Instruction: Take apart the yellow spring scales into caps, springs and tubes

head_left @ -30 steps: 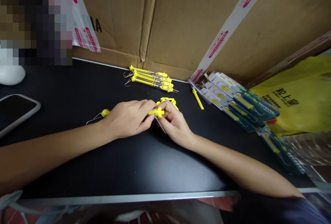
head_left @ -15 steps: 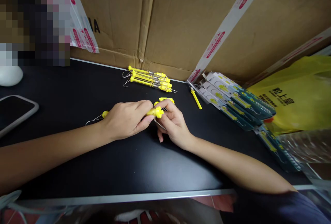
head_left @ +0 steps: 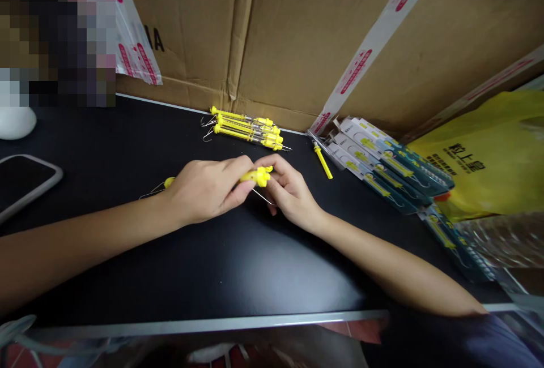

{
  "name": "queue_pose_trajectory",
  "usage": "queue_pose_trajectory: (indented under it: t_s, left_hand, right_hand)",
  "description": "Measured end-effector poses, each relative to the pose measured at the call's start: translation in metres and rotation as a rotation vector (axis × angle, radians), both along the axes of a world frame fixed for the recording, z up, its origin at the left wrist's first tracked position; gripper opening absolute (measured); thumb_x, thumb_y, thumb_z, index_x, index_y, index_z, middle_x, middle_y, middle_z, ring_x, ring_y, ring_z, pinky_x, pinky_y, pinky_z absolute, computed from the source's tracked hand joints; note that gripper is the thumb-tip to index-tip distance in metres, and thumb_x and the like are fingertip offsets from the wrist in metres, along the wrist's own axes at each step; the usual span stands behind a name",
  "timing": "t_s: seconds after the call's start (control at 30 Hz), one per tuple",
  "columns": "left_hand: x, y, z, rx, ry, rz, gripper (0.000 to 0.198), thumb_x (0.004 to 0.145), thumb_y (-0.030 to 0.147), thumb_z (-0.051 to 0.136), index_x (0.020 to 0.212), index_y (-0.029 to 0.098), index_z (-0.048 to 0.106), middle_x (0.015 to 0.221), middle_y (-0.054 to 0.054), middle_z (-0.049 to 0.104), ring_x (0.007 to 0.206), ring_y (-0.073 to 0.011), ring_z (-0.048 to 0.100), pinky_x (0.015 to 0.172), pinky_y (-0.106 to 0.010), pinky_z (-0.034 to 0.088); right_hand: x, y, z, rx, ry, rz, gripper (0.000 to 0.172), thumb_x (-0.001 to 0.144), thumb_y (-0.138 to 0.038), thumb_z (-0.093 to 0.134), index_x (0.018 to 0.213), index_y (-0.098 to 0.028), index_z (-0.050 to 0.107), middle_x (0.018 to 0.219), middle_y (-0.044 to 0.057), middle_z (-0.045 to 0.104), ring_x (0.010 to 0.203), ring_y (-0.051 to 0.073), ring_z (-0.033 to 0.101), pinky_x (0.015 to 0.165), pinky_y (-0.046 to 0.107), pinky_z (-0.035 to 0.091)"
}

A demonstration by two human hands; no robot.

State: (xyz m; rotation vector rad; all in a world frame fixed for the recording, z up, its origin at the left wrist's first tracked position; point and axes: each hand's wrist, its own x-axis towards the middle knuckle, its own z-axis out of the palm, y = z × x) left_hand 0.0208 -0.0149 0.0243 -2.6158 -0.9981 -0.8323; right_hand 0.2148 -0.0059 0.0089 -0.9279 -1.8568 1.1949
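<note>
My left hand (head_left: 212,189) is closed around a yellow tube-shaped spring scale (head_left: 257,176) with wire hooks. One yellow end and a thin hook (head_left: 152,191) stick out past my left wrist. The other yellow end shows between my two hands. My right hand (head_left: 291,189) is curled at that end, thumb and index finger bent about the yellow tip. A bent wire (head_left: 263,196) hangs below it, near my right fingers. Most of the tube is hidden by my left hand.
Several similar yellow spring scales (head_left: 246,129) lie in a pile at the back. A loose yellow stick-like piece (head_left: 323,162) lies beside packaged ones (head_left: 378,167) at the right. A yellow bag (head_left: 488,158), a large cardboard box (head_left: 297,34), a phone (head_left: 25,184) and a white rounded object (head_left: 17,123) surround the black table (head_left: 204,277).
Both hands have shifted slightly away from me with the spring scale. My right fingers have come closer around its yellow end, and the yellow item seen behind them is now mostly covered.
</note>
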Motion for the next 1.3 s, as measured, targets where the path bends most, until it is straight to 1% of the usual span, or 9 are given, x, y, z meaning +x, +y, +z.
queue_pose_trajectory:
  t_s: [0.07,0.2,0.33,0.5,0.7,0.8,0.93,1.1,1.3]
  left_hand:
    - [-0.003,0.004,-0.001,-0.022,0.009,0.033,0.031,0.094,0.033,0.025,0.088,0.016,0.051,0.071,0.001,0.064,0.056,-0.0122,0.06,0.048,-0.023,0.035]
    - [-0.004,0.01,-0.009,0.008,0.058,0.063,0.026,0.092,0.033,0.031,0.087,0.017,0.051,0.071,0.001,0.063,0.06,-0.0134,0.061,0.047,-0.024,0.033]
    - [-0.002,0.01,-0.015,0.059,0.116,0.065,0.023,0.09,0.031,0.035,0.083,0.018,0.053,0.07,0.002,0.06,0.059,-0.0141,0.06,0.047,-0.026,0.034]
    - [0.0,0.009,-0.018,0.075,0.177,0.041,0.021,0.089,0.029,0.038,0.082,0.019,0.054,0.071,0.002,0.06,0.062,-0.0149,0.06,0.052,-0.027,0.037]
    - [0.0,0.01,-0.02,0.061,0.176,0.054,0.021,0.089,0.031,0.04,0.083,0.019,0.056,0.072,0.002,0.06,0.064,-0.0145,0.061,0.052,-0.027,0.037]
    - [-0.001,0.01,-0.02,0.04,0.165,0.058,0.02,0.089,0.032,0.041,0.084,0.019,0.056,0.073,0.002,0.059,0.065,-0.0145,0.061,0.052,-0.027,0.038]
    - [-0.001,0.009,-0.02,0.026,0.187,0.057,0.022,0.089,0.032,0.04,0.083,0.019,0.056,0.073,0.001,0.06,0.066,-0.0148,0.06,0.053,-0.027,0.038]
    - [0.0,0.009,-0.02,0.03,0.193,0.054,0.023,0.089,0.032,0.039,0.082,0.019,0.057,0.073,0.001,0.06,0.065,-0.0141,0.06,0.054,-0.026,0.037]
    - [0.0,0.009,-0.021,0.088,0.201,0.028,0.023,0.09,0.032,0.041,0.088,0.018,0.058,0.075,0.0,0.061,0.065,-0.0137,0.059,0.054,-0.026,0.036]
  right_hand:
    - [0.006,0.008,0.003,0.155,-0.151,-0.071,0.014,0.093,-0.033,0.043,0.104,-0.023,0.044,0.055,-0.008,0.037,0.043,0.007,0.035,0.042,0.02,0.032]
    - [0.016,0.021,0.003,0.37,-0.377,-0.212,0.007,0.091,-0.024,0.044,0.097,-0.02,0.045,0.056,-0.008,0.044,0.05,0.008,0.041,0.053,0.022,0.032]
    - [0.015,0.022,-0.002,0.434,-0.517,-0.243,0.007,0.086,-0.021,0.051,0.09,-0.019,0.056,0.059,-0.006,0.046,0.053,0.009,0.043,0.054,0.022,0.033]
    - [0.01,0.02,-0.008,0.518,-0.585,-0.225,0.011,0.084,-0.022,0.056,0.088,-0.02,0.066,0.079,0.001,0.053,0.069,0.012,0.052,0.061,0.023,0.04]
    - [0.013,0.02,-0.004,0.686,-0.693,-0.262,0.017,0.088,-0.025,0.049,0.094,-0.02,0.063,0.083,0.004,0.056,0.079,0.017,0.053,0.068,0.027,0.041]
    - [0.012,0.016,0.002,0.735,-0.807,-0.181,0.007,0.08,-0.023,0.053,0.08,-0.018,0.058,0.077,0.004,0.057,0.074,0.018,0.05,0.066,0.029,0.039]
    - [0.009,0.012,0.001,0.797,-0.927,-0.079,0.004,0.073,-0.021,0.057,0.075,-0.018,0.055,0.072,0.004,0.058,0.071,0.019,0.048,0.065,0.031,0.035]
    - [0.007,0.018,-0.006,0.773,-0.88,-0.101,0.007,0.081,-0.017,0.055,0.079,-0.017,0.061,0.075,0.006,0.062,0.072,0.019,0.048,0.067,0.03,0.036]
    - [0.007,0.03,-0.014,0.765,-0.803,-0.157,0.017,0.088,-0.029,0.054,0.086,-0.018,0.067,0.08,0.006,0.063,0.077,0.019,0.05,0.069,0.03,0.039]
